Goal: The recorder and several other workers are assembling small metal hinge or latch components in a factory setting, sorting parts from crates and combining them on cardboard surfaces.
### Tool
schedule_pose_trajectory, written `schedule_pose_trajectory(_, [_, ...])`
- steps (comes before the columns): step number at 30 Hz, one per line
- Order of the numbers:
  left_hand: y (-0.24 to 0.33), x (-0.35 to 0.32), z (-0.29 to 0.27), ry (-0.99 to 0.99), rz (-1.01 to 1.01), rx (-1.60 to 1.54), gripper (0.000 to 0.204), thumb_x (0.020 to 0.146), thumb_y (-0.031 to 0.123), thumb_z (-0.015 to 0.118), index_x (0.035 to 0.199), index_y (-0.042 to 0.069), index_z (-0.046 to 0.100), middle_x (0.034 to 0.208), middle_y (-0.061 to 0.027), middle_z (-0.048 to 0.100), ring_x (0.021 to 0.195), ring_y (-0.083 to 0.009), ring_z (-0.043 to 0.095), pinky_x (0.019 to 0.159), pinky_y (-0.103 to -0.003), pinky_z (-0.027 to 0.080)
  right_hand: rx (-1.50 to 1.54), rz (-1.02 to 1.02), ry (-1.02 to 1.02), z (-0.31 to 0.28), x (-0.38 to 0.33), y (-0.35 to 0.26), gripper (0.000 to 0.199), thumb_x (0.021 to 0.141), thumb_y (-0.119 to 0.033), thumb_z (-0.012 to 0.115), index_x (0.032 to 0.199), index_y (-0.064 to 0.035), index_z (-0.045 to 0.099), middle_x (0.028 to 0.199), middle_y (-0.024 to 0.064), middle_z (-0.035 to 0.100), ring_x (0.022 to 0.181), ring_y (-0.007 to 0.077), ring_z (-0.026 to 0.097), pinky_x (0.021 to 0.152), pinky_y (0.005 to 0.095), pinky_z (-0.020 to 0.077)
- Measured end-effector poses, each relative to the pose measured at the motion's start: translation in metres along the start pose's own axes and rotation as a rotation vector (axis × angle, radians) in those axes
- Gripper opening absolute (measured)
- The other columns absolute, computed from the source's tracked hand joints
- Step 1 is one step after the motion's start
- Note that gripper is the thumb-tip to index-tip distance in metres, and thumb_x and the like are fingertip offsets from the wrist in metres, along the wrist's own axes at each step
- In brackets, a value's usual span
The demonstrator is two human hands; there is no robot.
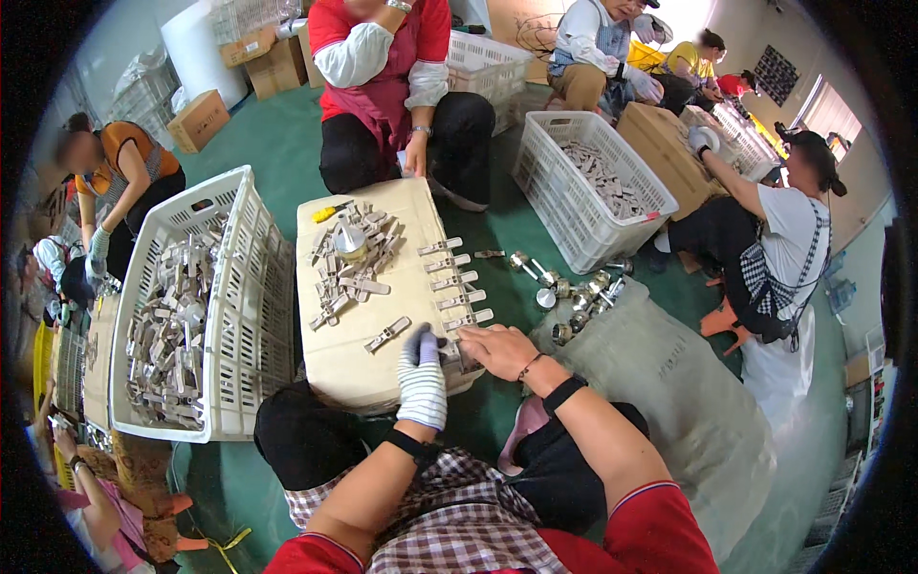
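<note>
At the near right corner of the cardboard-topped work surface (344, 368), my two hands meet. My left hand (422, 381), in a striped white and grey glove, has its fingers closed. My bare right hand (499, 352) is closed with its fingertips at the same spot. Between them a silvery metal piece (456, 360) shows in part; fingers cover most of it. Just beyond, several flat metal clips (453, 280) lie in a row along the right edge. A single metal clip (387, 333) lies left of my gloved hand, and a loose clip pile (368, 249) farther back.
A white crate (251, 316) full of metal parts stands left; another crate (564, 225) stands far right. Shiny round metal fittings (579, 297) lie beside a pale sack (669, 383). A yellow-handled tool (328, 212) rests by the pile. A person in red (382, 86) sits opposite.
</note>
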State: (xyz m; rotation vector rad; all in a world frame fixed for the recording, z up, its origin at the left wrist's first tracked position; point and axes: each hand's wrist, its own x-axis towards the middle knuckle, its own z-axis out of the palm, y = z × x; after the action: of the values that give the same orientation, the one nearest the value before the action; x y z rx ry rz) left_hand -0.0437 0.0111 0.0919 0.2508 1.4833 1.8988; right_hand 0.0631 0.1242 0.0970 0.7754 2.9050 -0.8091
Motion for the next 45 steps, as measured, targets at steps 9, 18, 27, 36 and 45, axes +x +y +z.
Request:
schedule_pose_trajectory(9, [-0.012, 0.0, -0.014, -0.386, 0.69, 1.346, 0.082, 0.059, 0.039, 0.076, 0.123, 0.004, 0.04, 0.113, -0.017, 0.051, 0.102, -0.0322, 0.05, 0.088, -0.045, 0.035, 0.036, 0.069, -0.04, 0.007, 0.004, 0.002, 0.053, 0.091, -0.043, 0.024, 0.131, -0.0133, 0.042, 0.135, 0.0016, 0.041, 0.113, 0.0287, 0.046, 0.096, 0.0409, 0.0351])
schedule_pose_trajectory(18, [-0.019, 0.012, -0.013, -0.459, 0.625, 1.462, 0.065, 0.063, 0.036, 0.074, 0.112, 0.006, 0.045, 0.082, -0.0124, 0.061, 0.078, -0.0305, 0.058, 0.07, -0.042, 0.041, 0.279, 0.2, 0.551, 0.026, 0.014, 0.038, 0.029, 0.082, -0.023, 0.057, 0.103, -0.0043, 0.055, 0.102, 0.0166, 0.057, 0.094, 0.0343, 0.054, 0.081, 0.0421, 0.0436])
schedule_pose_trajectory(27, [-0.022, 0.02, -0.019, -0.519, 0.65, 1.393, 0.066, 0.064, 0.044, 0.072, 0.111, 0.007, 0.044, 0.081, -0.0136, 0.061, 0.073, -0.0325, 0.057, 0.069, -0.043, 0.04, 0.596, 0.546, 0.237, 0.063, 0.035, 0.079, 0.036, 0.077, -0.036, 0.063, 0.089, -0.0019, 0.063, 0.086, 0.0177, 0.063, 0.082, 0.0324, 0.059, 0.074, 0.0409, 0.046])
schedule_pose_trajectory(36, [-0.011, 0.024, -0.013, -0.567, 0.593, 1.352, 0.064, 0.069, 0.038, 0.069, 0.113, 0.0, 0.044, 0.08, -0.0204, 0.061, 0.072, -0.0375, 0.059, 0.066, -0.043, 0.046, 0.528, 0.545, 0.282, 0.059, 0.029, 0.067, 0.025, 0.073, -0.029, 0.068, 0.072, -0.0045, 0.065, 0.061, 0.0067, 0.063, 0.051, 0.017, 0.059, 0.052, 0.0324, 0.046])
schedule_pose_trajectory(45, [-0.007, 0.035, -0.008, -0.509, 0.522, 1.272, 0.058, 0.086, 0.047, 0.047, 0.123, 0.003, 0.04, 0.078, -0.0227, 0.061, 0.073, -0.0402, 0.059, 0.065, -0.045, 0.045, 0.417, 0.54, 0.249, 0.066, 0.039, 0.072, 0.028, 0.075, -0.031, 0.067, 0.069, -0.003, 0.066, 0.065, 0.0139, 0.062, 0.069, 0.0303, 0.061, 0.068, 0.04, 0.0484])
